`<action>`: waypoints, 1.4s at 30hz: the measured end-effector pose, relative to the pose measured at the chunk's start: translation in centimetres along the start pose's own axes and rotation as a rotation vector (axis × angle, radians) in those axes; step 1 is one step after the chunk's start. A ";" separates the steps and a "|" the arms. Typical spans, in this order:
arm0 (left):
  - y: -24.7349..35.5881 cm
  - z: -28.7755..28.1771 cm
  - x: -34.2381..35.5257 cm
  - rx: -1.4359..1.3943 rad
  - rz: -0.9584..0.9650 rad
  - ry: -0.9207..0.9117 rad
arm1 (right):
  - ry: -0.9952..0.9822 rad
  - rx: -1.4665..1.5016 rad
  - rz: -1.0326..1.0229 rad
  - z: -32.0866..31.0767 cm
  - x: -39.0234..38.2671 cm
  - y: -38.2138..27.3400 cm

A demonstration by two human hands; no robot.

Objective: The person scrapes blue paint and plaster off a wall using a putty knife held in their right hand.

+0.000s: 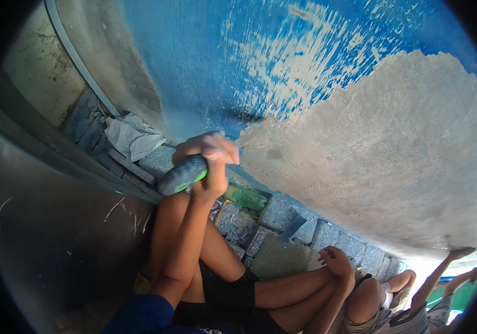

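Note:
My left hand point(210, 156), blurred by motion, is closed around the thick grey and green handle of a scraper point(184, 175). Its blade, smeared in the picture, reaches toward the wall where blue paint point(194, 61) meets a bare grey patch point(377, 133). White streaks and ragged paint edges show above that spot. Down on the right, my right hand point(336, 261) rests by my bent knee, fingers loosely apart and holding nothing.
A green plastic bottle point(246, 197) lies on the paving blocks point(279, 212), near a flat grey-blue piece point(294, 227). White crumpled cloth point(132, 136) lies by the wall's foot. A dark panel point(55, 234) stands close on my left. Another person's hand point(461, 253) touches the wall at far right.

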State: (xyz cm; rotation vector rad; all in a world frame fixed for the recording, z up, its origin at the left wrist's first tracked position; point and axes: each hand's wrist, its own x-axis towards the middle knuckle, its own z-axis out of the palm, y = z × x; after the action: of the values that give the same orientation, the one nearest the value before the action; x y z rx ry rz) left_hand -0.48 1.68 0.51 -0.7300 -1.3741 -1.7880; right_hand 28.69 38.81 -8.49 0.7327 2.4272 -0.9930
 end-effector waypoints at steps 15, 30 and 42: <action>0.1 0.0 0.2 -0.039 -0.069 0.105 | -0.021 -0.037 0.022 0.0 0.0 -0.5; 1.0 -1.4 1.1 -0.156 -0.038 0.156 | 0.011 -0.041 0.009 0.7 -0.2 -0.2; 0.4 -0.9 0.8 -0.107 -0.051 0.082 | -0.005 -0.045 -0.002 -0.3 0.6 0.0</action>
State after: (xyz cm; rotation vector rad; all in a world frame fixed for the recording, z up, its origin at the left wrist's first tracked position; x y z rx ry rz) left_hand -0.64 0.58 1.12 -0.6744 -1.2616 -1.9221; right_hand 28.20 39.18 -8.65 0.7110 2.4380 -0.9373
